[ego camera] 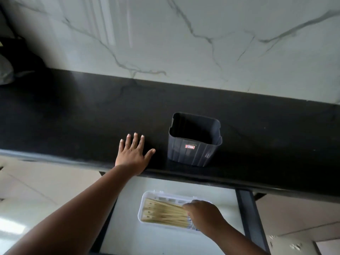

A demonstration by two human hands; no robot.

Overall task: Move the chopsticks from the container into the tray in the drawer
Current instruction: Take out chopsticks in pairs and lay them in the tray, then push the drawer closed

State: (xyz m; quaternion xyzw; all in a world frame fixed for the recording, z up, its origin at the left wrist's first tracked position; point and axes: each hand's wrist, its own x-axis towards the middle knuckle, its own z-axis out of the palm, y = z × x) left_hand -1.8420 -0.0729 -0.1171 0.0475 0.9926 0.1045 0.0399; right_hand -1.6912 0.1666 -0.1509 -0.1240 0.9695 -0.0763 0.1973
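— Item one: what do we list on the counter?

— We list a dark ribbed plastic container [194, 144], squarish with rounded corners, upright on the glossy black countertop [73, 116]; a small red label sits on its near wall and we see nothing inside. To its left our left hand [133, 153] lies flat, fingers spread, holding nothing. Veined white marble wall [184, 43] behind.

— Item two, the drawer?

— We list a white-floored drawer [128, 208] open below the counter edge, with a shallow white rounded-rectangle tray [142, 201]. Pale wooden chopsticks [161, 212] lie in it side by side. Our right hand [204, 212] rests on their right ends, fingers curled down; we cannot tell whether it grips any. It hides the tray's right part.
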